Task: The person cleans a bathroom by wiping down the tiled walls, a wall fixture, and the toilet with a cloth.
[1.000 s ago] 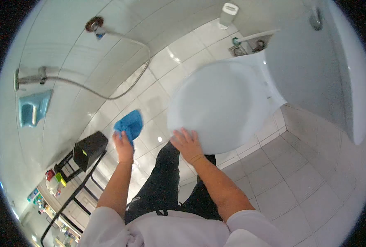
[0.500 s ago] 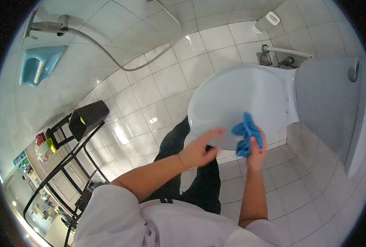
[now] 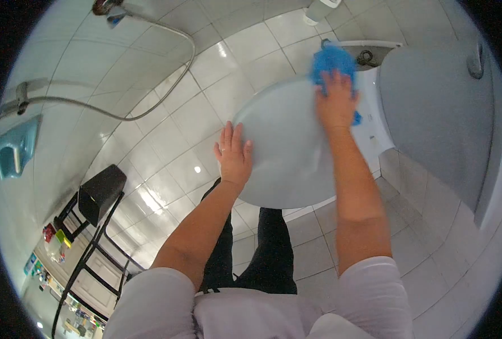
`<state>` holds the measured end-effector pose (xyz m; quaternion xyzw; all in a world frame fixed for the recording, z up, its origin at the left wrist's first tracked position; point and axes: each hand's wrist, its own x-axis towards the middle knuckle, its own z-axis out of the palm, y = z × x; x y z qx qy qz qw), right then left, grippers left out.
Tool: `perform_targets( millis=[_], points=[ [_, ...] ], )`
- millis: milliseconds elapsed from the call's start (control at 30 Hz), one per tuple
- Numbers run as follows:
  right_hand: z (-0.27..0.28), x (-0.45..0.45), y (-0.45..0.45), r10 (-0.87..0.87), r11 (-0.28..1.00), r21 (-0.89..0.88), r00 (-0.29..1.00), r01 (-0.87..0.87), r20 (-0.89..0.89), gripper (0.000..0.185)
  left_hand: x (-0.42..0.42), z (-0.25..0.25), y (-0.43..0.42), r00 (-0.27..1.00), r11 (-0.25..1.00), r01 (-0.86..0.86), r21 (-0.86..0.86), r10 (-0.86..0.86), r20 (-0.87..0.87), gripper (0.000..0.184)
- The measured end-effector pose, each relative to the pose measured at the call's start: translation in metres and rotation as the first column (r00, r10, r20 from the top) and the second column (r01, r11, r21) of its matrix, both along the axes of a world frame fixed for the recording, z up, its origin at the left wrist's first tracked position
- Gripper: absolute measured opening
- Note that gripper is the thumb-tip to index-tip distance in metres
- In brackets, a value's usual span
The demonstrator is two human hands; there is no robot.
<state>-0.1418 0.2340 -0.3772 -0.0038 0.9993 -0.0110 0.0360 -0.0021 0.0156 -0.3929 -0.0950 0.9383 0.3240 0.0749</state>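
The closed toilet lid fills the middle of the view, pale and rounded. At its left edge rests my left hand, its fingers spread and nothing held in it. My right hand presses a crumpled blue cloth at the lid's far right side, near the hinge. Part of the cloth sticks out beyond my fingertips and a small corner shows to the right of my palm. The underside of my right hand is hidden.
The grey-looking toilet tank stands at the right, with a floor drain recess behind the seat. A shower hose hangs at the upper left. Lower left are a black bin and a black metal rack. A white container stands at the top.
The blue cloth was first in my left hand and then in my right, which has moved it up to the lid's far side. My left hand now touches the lid's left edge.
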Motion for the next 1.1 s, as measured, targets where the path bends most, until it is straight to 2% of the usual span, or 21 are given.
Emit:
perform_targets(
  millis=[67, 200, 233, 267, 300, 333, 400, 467, 500, 567, 633, 667, 700, 733, 800, 833, 867, 900, 967, 1033, 1100],
  points=[
    [-0.015, 0.023, 0.050, -0.177, 0.983, -0.050, 0.982, 0.174, -0.060, 0.045, -0.003, -0.010, 0.012, 0.998, 0.969, 0.031, -0.246, -0.017, 0.060, 0.048],
    [-0.021, 0.161, 0.055, -0.368, 0.924, -0.134, 0.928, 0.358, -0.058, 0.049, -0.005, -0.009, 0.024, 0.996, 0.945, 0.014, -0.326, 0.015, 0.087, 0.050],
    [-0.030, 0.204, 0.039, -0.275, 0.947, -0.180, 0.961, 0.265, -0.029, 0.047, -0.004, -0.011, 0.023, 0.997, 0.950, 0.005, -0.313, 0.018, 0.071, 0.050],
    [-0.025, 0.234, 0.011, -0.166, 0.982, -0.033, 0.940, 0.184, 0.297, 0.045, -0.004, -0.013, 0.022, 0.998, 0.953, 0.003, -0.301, 0.015, 0.056, 0.050],
    [0.007, 0.226, -0.027, -0.010, 0.980, -0.151, 0.787, 0.131, 0.617, 0.044, -0.003, -0.015, 0.019, 0.998, 0.952, 0.017, -0.304, 0.002, 0.063, 0.050],
    [0.015, 0.228, -0.052, 0.222, 0.931, -0.364, 0.741, 0.033, 0.634, 0.041, -0.002, -0.017, 0.018, 0.998, 0.958, 0.004, -0.287, 0.016, 0.064, 0.051],
    [-0.013, 0.239, -0.086, 0.564, 0.726, -0.565, 0.810, -0.393, 0.161, 0.039, -0.005, -0.017, 0.013, 0.998, 0.962, -0.007, -0.273, 0.025, 0.065, 0.052],
    [-0.014, 0.190, -0.088, 0.716, 0.641, -0.550, 0.674, -0.535, 0.179, 0.042, -0.008, -0.012, 0.000, 0.991, 0.998, -0.066, 0.014, 0.064, 0.120, 0.056],
    [-0.009, 0.163, -0.080, 0.709, 0.644, -0.559, 0.682, -0.522, 0.180, 0.042, -0.006, -0.016, -0.010, 0.990, 0.999, -0.053, 0.006, 0.052, 0.128, 0.056],
    [0.001, 0.103, -0.046, 0.444, 0.883, -0.289, 0.861, -0.371, 0.249, 0.048, -0.006, -0.028, -0.023, 0.986, 0.952, -0.133, 0.275, 0.098, 0.137, 0.058],
    [0.002, 0.059, 0.001, 0.089, 0.988, -0.130, 0.995, -0.082, 0.048, 0.046, -0.016, -0.007, -0.018, 0.979, 0.946, -0.151, 0.286, 0.104, 0.176, 0.059],
    [0.003, 0.044, 0.022, -0.070, 0.993, -0.097, 0.997, 0.067, -0.026, 0.045, -0.025, 0.003, -0.014, 0.970, 0.937, -0.181, 0.298, 0.121, 0.210, 0.059],
    [-0.003, 0.044, 0.038, -0.160, 0.983, -0.109, 0.984, 0.151, -0.080, 0.045, -0.032, 0.005, -0.007, 0.991, 0.982, -0.098, 0.164, 0.081, 0.105, 0.059],
    [-0.007, 0.049, 0.051, -0.253, 0.964, -0.121, 0.959, 0.238, -0.130, 0.044, -0.043, 0.011, 0.005, 0.993, 0.982, -0.081, 0.172, 0.064, 0.103, 0.059],
    [-0.007, 0.078, 0.069, -0.368, 0.919, -0.186, 0.927, 0.349, -0.078, 0.042, -0.066, 0.016, 0.037, 0.976, 0.980, 0.195, -0.039, -0.197, -0.088, 0.056],
    [-0.021, 0.101, 0.087, -0.470, 0.870, -0.216, 0.879, 0.444, -0.085, 0.040, -0.075, 0.010, 0.054, 0.975, 0.979, 0.201, -0.033, -0.203, -0.094, 0.056],
    [-0.035, 0.116, 0.104, -0.565, 0.810, -0.249, 0.820, 0.531, -0.089, 0.039, -0.084, 0.004, 0.073, 0.938, 0.932, 0.329, -0.152, -0.341, -0.062, 0.055],
    [-0.034, 0.115, 0.112, -0.570, 0.807, -0.247, 0.817, 0.536, -0.090, 0.039, -0.088, 0.000, 0.084, 0.884, 0.854, 0.448, -0.264, -0.467, -0.009, 0.053],
    [-0.025, 0.098, 0.125, -0.633, 0.747, -0.205, 0.771, 0.633, 0.073, 0.038, -0.091, 0.005, 0.097, 0.886, 0.837, 0.440, -0.326, -0.463, 0.006, 0.055],
    [-0.035, 0.047, 0.117, -0.230, 0.944, -0.281, 0.955, 0.173, -0.188, 0.040, -0.086, 0.007, 0.100, 0.886, 0.812, 0.443, -0.380, -0.462, 0.046, 0.056],
    [-0.026, -0.018, 0.092, -0.031, 0.945, -0.326, 0.996, 0.001, -0.088, 0.042, -0.091, 0.008, 0.099, 0.890, 0.816, 0.431, -0.386, -0.454, 0.034, 0.056]
  ],
)
